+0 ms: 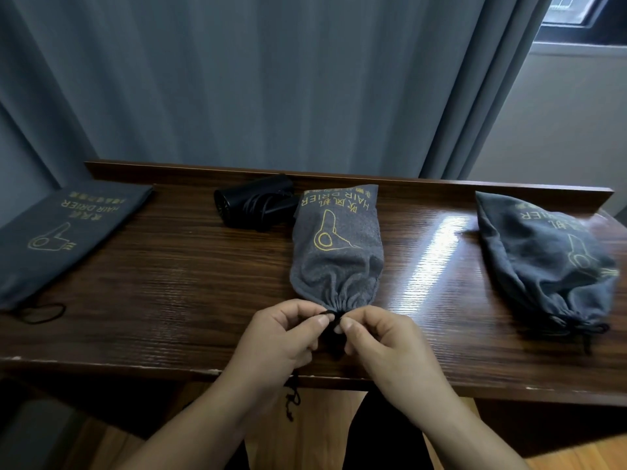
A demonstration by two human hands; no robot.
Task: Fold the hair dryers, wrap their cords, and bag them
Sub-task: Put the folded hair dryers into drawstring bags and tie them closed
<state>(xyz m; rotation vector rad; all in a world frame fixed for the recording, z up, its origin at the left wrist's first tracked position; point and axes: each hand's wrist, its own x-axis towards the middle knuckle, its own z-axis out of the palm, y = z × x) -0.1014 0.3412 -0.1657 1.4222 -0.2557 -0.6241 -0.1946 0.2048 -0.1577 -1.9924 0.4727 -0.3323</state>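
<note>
A grey drawstring bag (336,245) with yellow "HAIR DRIER" print lies bulging in the middle of the wooden table (169,283), its gathered mouth toward me. My left hand (281,337) and my right hand (380,340) each pinch the black drawstring (330,315) at that mouth. One cord end dangles below the table's front edge. A black folded hair dryer (251,203) with its cord wrapped round it lies just behind and left of the bag. A second filled bag (546,262), cinched, sits at the right. A flat empty bag (64,232) lies at the left.
A raised wooden lip runs along the table's back edge, with grey curtains (271,79) hanging behind it. A window corner shows at the top right. The flat bag's black cord (44,313) loops on the table near the front left.
</note>
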